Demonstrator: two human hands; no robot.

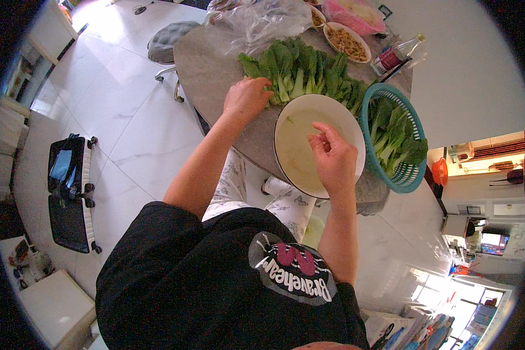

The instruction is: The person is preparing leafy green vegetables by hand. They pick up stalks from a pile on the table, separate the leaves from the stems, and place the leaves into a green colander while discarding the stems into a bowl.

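Note:
A row of leafy greens with pale stalks lies on the grey stone-look table. My left hand is at the row's left end, fingers curled round a stalk end there; its fingertips are partly hidden. A large white bowl with a dark rim holds cloudy, pale yellowish water and a few green bits. Over that water is my right hand, fingers bent, thumb and forefinger apart, with nothing visible between them. Right of the bowl, a teal plastic basket contains more greens.
Clear plastic bags lie at the table's far side. Beyond the greens stand a dish of brown food pieces, a pink bag and a glass bottle. A grey stool is at the left, and a black-and-white suitcase lies on the tiled floor.

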